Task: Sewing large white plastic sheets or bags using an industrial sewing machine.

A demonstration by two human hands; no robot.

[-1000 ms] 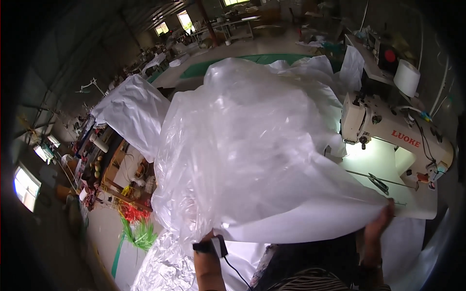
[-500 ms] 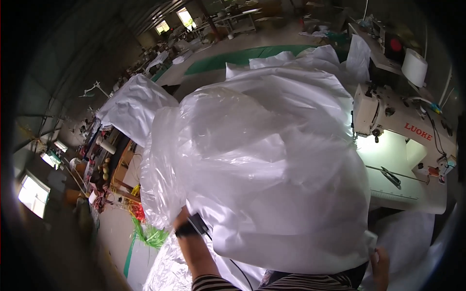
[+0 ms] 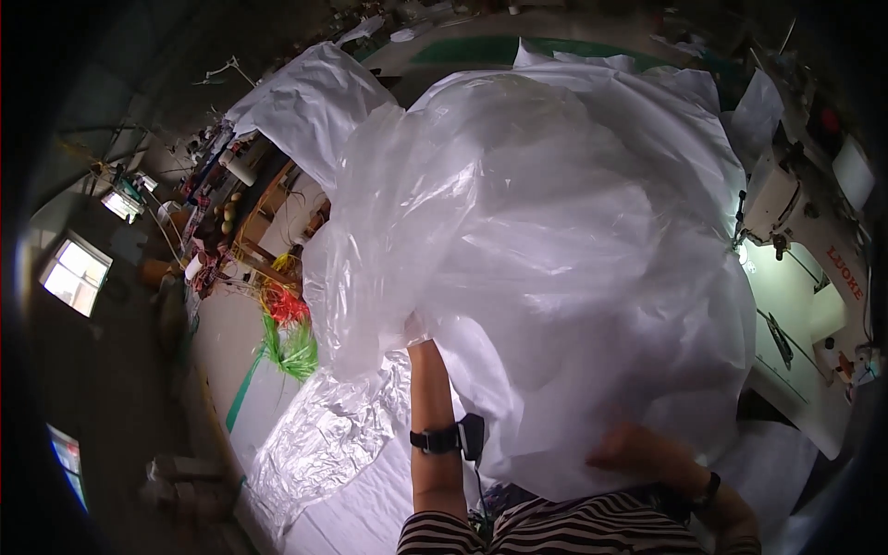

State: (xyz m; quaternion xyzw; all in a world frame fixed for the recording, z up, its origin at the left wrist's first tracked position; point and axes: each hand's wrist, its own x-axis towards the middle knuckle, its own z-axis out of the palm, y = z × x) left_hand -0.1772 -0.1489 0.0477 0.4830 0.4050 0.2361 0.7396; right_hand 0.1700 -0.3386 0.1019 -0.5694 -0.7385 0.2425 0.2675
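A large white sheet of fabric bulges up in front of me, with a clear plastic film draped over its left and upper part. My left hand reaches forward into the folds of the film. Its fingers are hidden there, so their grip does not show. On the near side, my right hand is low over the white sheet, close to my body. Motion blurs its fingers, and I cannot make out whether they grip the sheet.
At the right stands a sewing machine with its lamp lit, and thread snips lie on its bed. Crumpled shiny film spreads at the lower left. Beyond it are green plastic strands and red ones.
My left hand has reached farther forward, deeper into the film. My right hand has left the sheet's right edge and moved left across its near side. The view has shifted too.
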